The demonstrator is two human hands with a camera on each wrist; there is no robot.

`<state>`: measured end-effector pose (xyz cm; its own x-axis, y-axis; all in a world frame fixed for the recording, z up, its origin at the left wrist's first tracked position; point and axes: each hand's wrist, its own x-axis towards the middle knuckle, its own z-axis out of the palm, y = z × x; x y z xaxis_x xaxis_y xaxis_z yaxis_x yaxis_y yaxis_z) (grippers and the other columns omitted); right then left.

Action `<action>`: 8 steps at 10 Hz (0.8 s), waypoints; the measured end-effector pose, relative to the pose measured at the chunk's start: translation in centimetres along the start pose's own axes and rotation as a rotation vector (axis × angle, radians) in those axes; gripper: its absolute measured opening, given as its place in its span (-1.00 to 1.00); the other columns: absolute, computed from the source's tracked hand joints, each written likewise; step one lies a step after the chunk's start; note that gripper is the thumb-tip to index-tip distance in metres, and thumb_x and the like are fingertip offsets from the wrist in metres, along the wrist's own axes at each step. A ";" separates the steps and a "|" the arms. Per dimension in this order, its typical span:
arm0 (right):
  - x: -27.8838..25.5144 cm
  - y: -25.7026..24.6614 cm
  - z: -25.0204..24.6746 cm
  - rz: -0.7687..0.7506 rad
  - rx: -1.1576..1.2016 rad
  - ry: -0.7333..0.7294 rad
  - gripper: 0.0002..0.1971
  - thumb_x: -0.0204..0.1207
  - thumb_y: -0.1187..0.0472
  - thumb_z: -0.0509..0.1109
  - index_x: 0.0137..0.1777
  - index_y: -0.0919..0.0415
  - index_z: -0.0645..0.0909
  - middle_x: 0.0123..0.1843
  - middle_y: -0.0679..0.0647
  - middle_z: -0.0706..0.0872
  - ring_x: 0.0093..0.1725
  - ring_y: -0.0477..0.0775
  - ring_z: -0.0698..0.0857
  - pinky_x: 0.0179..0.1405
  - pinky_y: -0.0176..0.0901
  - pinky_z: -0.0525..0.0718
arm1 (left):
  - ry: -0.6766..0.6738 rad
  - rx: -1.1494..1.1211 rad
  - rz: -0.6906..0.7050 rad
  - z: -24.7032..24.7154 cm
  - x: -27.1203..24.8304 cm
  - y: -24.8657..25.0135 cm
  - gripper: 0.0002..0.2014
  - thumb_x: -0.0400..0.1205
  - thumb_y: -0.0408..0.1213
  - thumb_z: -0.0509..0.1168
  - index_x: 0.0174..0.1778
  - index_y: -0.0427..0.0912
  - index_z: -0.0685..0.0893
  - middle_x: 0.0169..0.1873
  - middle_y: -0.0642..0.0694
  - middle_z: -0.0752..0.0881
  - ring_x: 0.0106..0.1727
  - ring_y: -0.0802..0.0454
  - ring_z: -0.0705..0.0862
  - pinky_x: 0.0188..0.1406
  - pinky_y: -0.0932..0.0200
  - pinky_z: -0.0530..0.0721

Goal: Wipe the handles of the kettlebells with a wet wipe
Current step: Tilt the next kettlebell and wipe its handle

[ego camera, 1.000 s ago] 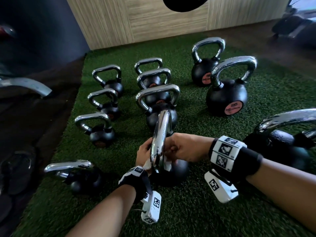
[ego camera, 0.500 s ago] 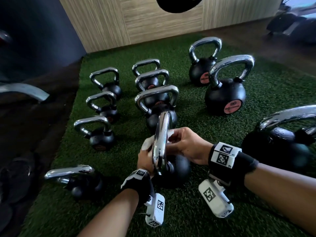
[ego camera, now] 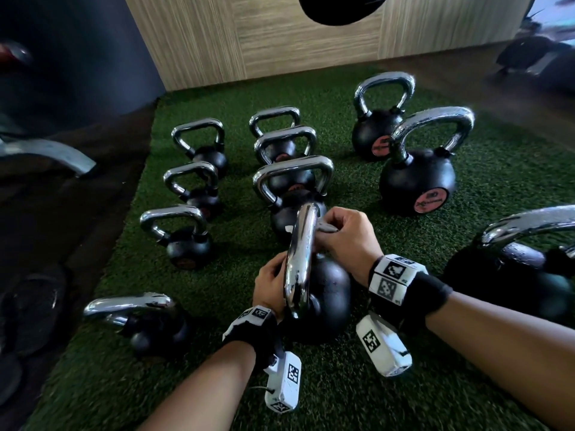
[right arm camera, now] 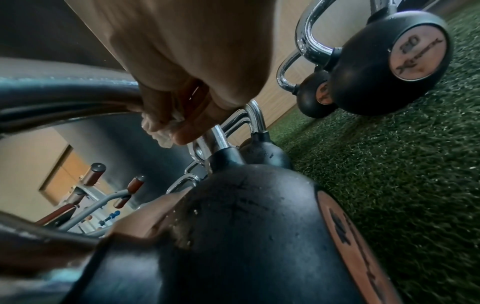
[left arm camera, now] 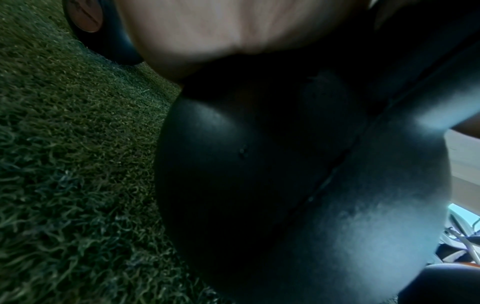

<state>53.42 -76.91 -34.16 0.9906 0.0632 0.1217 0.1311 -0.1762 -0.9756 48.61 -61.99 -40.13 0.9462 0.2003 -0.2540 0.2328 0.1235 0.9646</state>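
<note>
A black kettlebell (ego camera: pixel 329 293) stands on the green turf in front of me, its chrome handle (ego camera: pixel 300 259) seen edge-on. My left hand (ego camera: pixel 270 284) grips the near lower leg of that handle. My right hand (ego camera: pixel 345 234) pinches a crumpled white wet wipe (ego camera: pixel 325 227) against the handle's upper right side. In the right wrist view the fingers press the wipe (right arm camera: pixel 166 131) onto the handle bar (right arm camera: pixel 70 94). The left wrist view shows mostly the dark ball of the kettlebell (left arm camera: pixel 285 174) under my palm (left arm camera: pixel 221 30).
Several more chrome-handled kettlebells stand on the turf (ego camera: pixel 466 368): small ones (ego camera: pixel 186 237) to the left, large ones (ego camera: pixel 417 181) to the right, one (ego camera: pixel 529 262) close by my right forearm. A wood-panel wall (ego camera: pixel 280 35) stands behind. Dark floor with weight plates (ego camera: pixel 28 306) lies left.
My right hand has slid the wipe up from the handle's base toward the top. The left hand has kept its grip low on the handle.
</note>
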 end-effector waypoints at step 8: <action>2.9 0.6 2.1 0.386 -0.359 -0.111 -0.75 0.19 0.10 0.50 -0.50 0.31 0.70 -0.59 0.18 0.73 -0.67 0.04 0.65 -0.66 -0.25 0.59 | -0.054 1.085 0.089 -1.2 0.4 1.8 -0.67 0.72 -0.15 0.29 0.42 0.01 0.60 0.30 -0.20 0.70 0.36 -0.25 0.66 0.25 0.03 0.62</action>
<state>56.33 -74.78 -34.72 0.9618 0.0271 -0.2726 -0.2172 -0.5306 -0.8193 49.15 -60.52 -38.60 0.9720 0.1199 -0.2019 0.2120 -0.8182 0.5344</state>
